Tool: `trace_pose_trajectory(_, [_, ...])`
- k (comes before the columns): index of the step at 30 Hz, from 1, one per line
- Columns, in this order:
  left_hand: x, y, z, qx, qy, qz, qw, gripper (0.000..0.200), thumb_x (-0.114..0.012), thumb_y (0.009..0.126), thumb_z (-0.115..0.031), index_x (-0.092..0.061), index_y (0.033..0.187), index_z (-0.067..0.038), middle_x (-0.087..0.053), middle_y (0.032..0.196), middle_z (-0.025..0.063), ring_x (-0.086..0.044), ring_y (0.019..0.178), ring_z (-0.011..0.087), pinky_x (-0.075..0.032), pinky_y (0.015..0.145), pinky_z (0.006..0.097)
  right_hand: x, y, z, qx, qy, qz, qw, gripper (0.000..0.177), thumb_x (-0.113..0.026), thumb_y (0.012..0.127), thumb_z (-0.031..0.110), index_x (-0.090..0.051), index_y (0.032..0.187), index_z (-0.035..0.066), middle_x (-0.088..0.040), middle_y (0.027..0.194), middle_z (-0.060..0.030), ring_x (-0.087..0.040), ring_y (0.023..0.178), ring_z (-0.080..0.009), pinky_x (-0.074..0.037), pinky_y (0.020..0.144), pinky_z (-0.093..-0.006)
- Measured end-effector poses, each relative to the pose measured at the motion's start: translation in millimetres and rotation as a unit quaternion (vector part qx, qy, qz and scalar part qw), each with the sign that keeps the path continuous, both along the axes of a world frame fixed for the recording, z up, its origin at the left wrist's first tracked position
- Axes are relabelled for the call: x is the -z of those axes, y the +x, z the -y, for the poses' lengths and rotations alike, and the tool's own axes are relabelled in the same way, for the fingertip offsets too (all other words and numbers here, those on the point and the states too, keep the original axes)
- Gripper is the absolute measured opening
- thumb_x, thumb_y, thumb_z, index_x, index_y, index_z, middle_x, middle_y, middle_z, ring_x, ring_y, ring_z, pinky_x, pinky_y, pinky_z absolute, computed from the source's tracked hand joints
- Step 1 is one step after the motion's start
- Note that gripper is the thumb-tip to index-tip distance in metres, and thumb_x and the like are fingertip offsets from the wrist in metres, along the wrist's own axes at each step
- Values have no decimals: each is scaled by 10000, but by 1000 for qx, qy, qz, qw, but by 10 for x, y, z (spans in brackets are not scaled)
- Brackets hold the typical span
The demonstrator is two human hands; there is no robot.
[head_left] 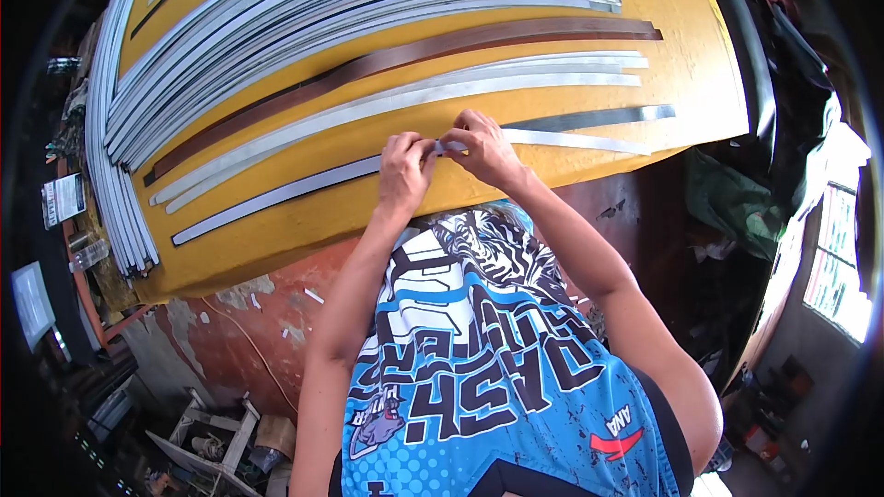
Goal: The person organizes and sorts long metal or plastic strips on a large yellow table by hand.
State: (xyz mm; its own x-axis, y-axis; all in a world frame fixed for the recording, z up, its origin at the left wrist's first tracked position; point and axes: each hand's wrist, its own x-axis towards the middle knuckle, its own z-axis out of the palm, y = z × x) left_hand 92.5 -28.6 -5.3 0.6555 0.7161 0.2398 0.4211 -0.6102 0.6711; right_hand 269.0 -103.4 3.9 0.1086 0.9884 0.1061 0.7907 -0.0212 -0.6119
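Observation:
A long white strip with a dark edge (285, 197) lies across the near side of the yellow table, and both hands grip its middle. My left hand (403, 173) is closed, its fingertips pinching the strip. Close beside it, my right hand (483, 149) pinches the same stretch with thumb and fingers. Only a short piece of white shows between the hands. To the right of my right hand, a white length (580, 141) and a dark length (594, 118) spread apart. Whether these are layers of the same strip is hidden by my fingers.
Several pale strips (405, 92) and a brown strip (414, 49) lie farther back on the yellow table (249, 262). Beyond them is a large bundle of grey-white strips (368, 5). More strips hang over the left edge (115, 166). A green bag (737, 207) hangs at right.

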Motion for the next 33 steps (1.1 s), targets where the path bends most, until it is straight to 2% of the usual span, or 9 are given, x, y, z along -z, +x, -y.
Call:
trace_pose_trajectory(4, [-18, 91, 49, -11, 5, -12, 1000, 178, -749, 800, -64, -730, 973, -27, -648, 998, 117, -605, 949, 317, -503, 852, 418, -32, 57, 23, -26, 13, -6, 1000, 220, -796, 793, 203, -749, 1000, 143, -599, 984, -102, -613, 941, -306, -500, 842, -420])
trace_pose_trajectory(7, [26, 47, 48, -10, 5, -7, 1000, 180, -753, 798, -68, -730, 973, -30, -647, 992, 113, -606, 947, 312, -500, 851, 423, -162, 228, 153, 10, -1, -10, 1000, 266, -780, 824, 233, -722, 1068, 143, -624, 1019, -109, -633, 955, -324, -517, 819, -420])
trace_pose_trajectory(8, [26, 41, 47, -7, 4, -9, 1000, 179, -748, 801, -71, -729, 976, -43, -640, 1000, 101, -600, 967, 305, -488, 868, 424, -220, 335, 200, 9, 0, -9, 1000, 266, -780, 824, 233, -722, 1068, 143, -624, 1019, -109, -633, 955, -324, -517, 819, -420])
trace_pose_trajectory(10, [17, 50, 52, -4, 3, -10, 1000, 178, -743, 803, -74, -727, 980, -56, -633, 1008, 88, -594, 987, 298, -476, 885, 424, -307, 547, 288, 2, -78, -29, 997, 221, -792, 805, 230, -733, 991, 127, -634, 977, -92, -644, 919, -319, -523, 822, -423])
trace_pose_trajectory(11, [13, 55, 58, -9, 2, -13, 1000, 182, -745, 801, -72, -730, 982, -68, -630, 1002, 85, -592, 980, 295, -476, 880, 424, -329, 629, 319, 3, -77, -23, 997, 213, -796, 802, 233, -733, 972, 122, -640, 965, -85, -649, 881, -316, -525, 788, -424])
trace_pose_trajectory(15, [-25, 70, 80, -17, 7, -17, 1000, 187, -749, 807, -92, -742, 993, -74, -622, 985, 95, -580, 935, 289, -488, 834, 401, -346, 852, 375, 11, -87, -33, 996, 206, -799, 797, 238, -741, 954, 118, -639, 959, -88, -640, 898, -319, -514, 793, -426])
trace_pose_trajectory(24, [-89, 94, 104, -26, -2, -44, 999, 200, -771, 813, -163, -747, 1000, -97, -590, 977, 85, -558, 915, 272, -469, 848, 395, -252, 886, 389, -8, -77, -28, 997, 203, -797, 796, 230, -749, 966, 130, -627, 967, -79, -633, 915, -306, -510, 821, -427])
trace_pose_trajectory(33, [-48, 145, 140, -62, -8, -39, 997, 150, -781, 807, -153, -751, 948, -116, -593, 957, 62, -562, 917, 264, -450, 857, 403, -170, 884, 389, -7, -75, -19, 997, 186, -790, 798, 223, -751, 956, 132, -617, 951, -80, -632, 903, -298, -513, 818, -423])
